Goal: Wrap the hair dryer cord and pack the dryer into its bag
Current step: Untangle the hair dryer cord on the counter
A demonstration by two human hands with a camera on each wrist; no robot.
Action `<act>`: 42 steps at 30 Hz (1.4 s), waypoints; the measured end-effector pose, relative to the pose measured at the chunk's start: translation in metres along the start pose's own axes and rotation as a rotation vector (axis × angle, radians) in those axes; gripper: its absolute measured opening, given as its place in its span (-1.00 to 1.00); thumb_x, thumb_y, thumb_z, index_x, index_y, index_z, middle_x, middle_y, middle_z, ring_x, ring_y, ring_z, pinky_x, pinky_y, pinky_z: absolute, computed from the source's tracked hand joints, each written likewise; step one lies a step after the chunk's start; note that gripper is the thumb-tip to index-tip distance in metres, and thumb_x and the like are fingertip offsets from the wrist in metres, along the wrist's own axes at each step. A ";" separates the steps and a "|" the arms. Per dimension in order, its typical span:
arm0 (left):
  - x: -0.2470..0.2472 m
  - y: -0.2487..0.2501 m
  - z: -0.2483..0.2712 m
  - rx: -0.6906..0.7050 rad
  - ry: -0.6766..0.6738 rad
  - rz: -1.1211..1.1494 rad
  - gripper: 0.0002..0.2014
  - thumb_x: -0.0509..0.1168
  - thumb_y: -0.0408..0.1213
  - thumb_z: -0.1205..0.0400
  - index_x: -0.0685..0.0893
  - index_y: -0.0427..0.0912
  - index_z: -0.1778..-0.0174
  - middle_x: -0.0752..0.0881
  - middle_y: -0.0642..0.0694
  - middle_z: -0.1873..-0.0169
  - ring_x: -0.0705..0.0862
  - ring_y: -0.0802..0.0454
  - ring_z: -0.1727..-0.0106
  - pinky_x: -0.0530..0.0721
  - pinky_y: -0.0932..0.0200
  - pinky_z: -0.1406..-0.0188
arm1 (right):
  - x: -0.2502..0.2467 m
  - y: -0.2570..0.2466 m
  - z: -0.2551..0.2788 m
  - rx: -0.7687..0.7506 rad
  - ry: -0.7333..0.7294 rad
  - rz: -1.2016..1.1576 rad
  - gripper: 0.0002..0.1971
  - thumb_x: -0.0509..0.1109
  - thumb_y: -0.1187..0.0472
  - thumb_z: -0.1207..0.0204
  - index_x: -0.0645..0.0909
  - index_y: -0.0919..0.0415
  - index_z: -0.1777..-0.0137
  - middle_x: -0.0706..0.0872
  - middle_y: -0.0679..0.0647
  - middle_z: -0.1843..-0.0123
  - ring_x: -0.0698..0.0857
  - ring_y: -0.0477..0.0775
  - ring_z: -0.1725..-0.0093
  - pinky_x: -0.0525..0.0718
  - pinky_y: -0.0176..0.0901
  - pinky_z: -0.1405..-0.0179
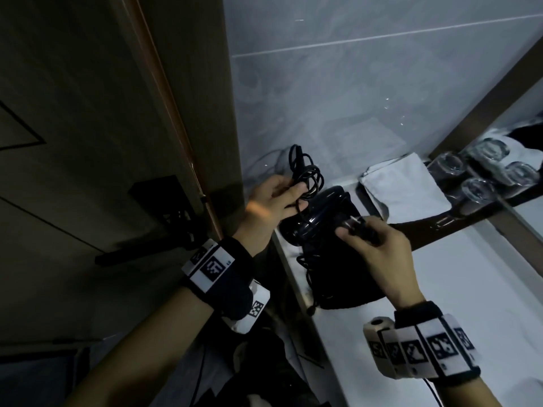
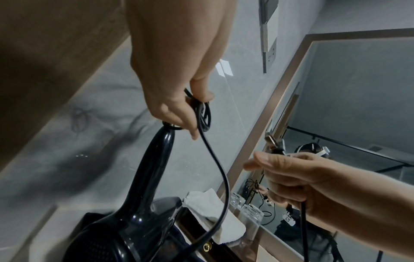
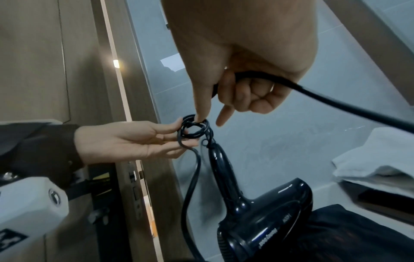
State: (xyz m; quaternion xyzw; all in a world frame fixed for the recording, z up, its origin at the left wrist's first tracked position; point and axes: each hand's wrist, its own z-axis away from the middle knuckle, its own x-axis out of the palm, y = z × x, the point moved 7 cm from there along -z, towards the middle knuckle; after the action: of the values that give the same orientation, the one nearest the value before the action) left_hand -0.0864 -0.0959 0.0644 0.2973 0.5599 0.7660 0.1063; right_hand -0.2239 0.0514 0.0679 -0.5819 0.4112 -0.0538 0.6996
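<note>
The black hair dryer [image 1: 316, 214] stands nozzle-down on a black bag [image 1: 346, 277] at the counter's left end, handle up. My left hand [image 1: 289, 190] pinches several small loops of its black cord [image 1: 307, 176] just above the handle end. In the left wrist view the left hand [image 2: 197, 104] holds the cord coil [image 2: 205, 115] over the dryer handle [image 2: 156, 168]. My right hand [image 1: 349, 230] grips the plug end of the cord [image 1: 357, 223] to the right of the dryer. In the right wrist view my right hand [image 3: 237, 99] curls round the cord [image 3: 336, 101], beside the coil [image 3: 192, 130].
A folded white cloth [image 1: 402, 186] lies behind the dryer on a dark tray [image 1: 458, 218], with upturned glasses [image 1: 477, 189] beside a mirror. A wooden door frame [image 1: 188, 148] stands close on the left. The pale counter [image 1: 470, 289] stretches right.
</note>
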 end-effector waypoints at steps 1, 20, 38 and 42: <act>0.002 -0.002 0.001 -0.001 -0.020 0.022 -0.97 0.28 -0.44 -0.62 0.62 -0.28 0.08 0.72 -0.16 0.09 0.76 0.09 0.07 0.75 0.13 -0.06 | 0.005 -0.004 0.001 -0.019 -0.020 0.012 -0.85 0.53 0.03 -0.40 0.71 -0.01 0.07 0.75 -0.28 0.32 0.69 -0.39 0.25 0.53 -0.59 0.28; 0.004 0.003 -0.018 0.091 -0.067 -0.277 -0.91 0.24 -0.45 -0.63 0.60 -0.18 0.09 0.69 -0.17 0.06 0.70 0.01 -0.02 0.74 0.12 -0.06 | -0.018 -0.028 -0.027 -0.224 0.138 -0.278 -0.88 0.49 0.22 -0.47 0.71 -0.06 0.14 0.78 -0.23 0.24 0.68 -0.33 0.23 0.59 -0.54 0.17; 0.028 -0.006 -0.011 0.206 0.034 -0.410 -0.89 0.37 -0.54 -0.52 0.63 -0.44 0.06 0.76 -0.32 0.09 0.73 0.00 0.06 0.64 0.30 -0.06 | -0.013 -0.029 -0.025 -0.292 0.095 -0.078 -0.79 0.53 0.24 -0.45 0.59 -0.04 0.29 0.70 -0.12 0.34 0.65 -0.17 0.35 0.52 -0.50 0.35; 0.031 -0.011 -0.006 0.201 0.055 -0.440 -0.87 0.41 -0.51 -0.51 0.65 -0.49 0.08 0.75 -0.40 0.10 0.73 -0.18 0.03 0.65 0.14 -0.07 | -0.017 -0.026 -0.034 -0.257 0.230 -0.054 -0.67 0.51 0.27 -0.43 0.46 -0.10 0.38 0.65 -0.23 0.44 0.58 -0.31 0.41 0.42 -0.59 0.41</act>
State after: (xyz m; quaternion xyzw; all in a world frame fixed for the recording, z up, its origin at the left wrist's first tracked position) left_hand -0.1162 -0.0813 0.0639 0.1562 0.6873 0.6727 0.2251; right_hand -0.2461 0.0262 0.0992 -0.6674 0.4762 -0.0854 0.5661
